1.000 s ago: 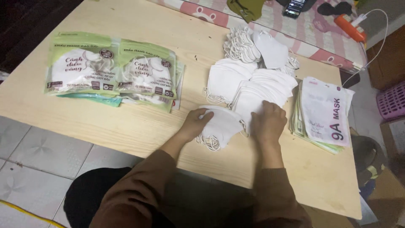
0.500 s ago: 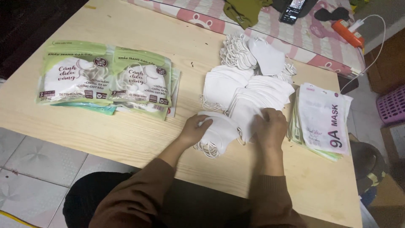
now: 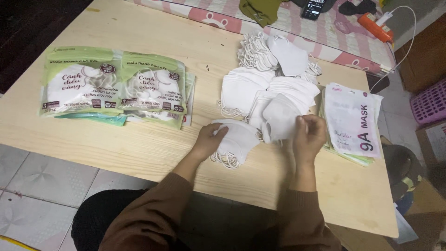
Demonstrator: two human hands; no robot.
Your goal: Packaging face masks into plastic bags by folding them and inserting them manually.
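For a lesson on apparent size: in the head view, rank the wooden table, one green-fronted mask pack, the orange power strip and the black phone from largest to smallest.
1. Wooden table
2. Green-fronted mask pack
3. Orange power strip and black phone: look alike in size; both lie far off and the phone is cut by the frame edge, so unranked.

The masks (image 3: 260, 100) look like soft white matt cloth with thin elastic loops. The table (image 3: 139, 148) is pale wood, smooth, with fine grain. The green packets (image 3: 116, 86) and the white pouches (image 3: 353, 118) are glossy plastic. The sleeves (image 3: 153, 214) are brown knitted cloth.
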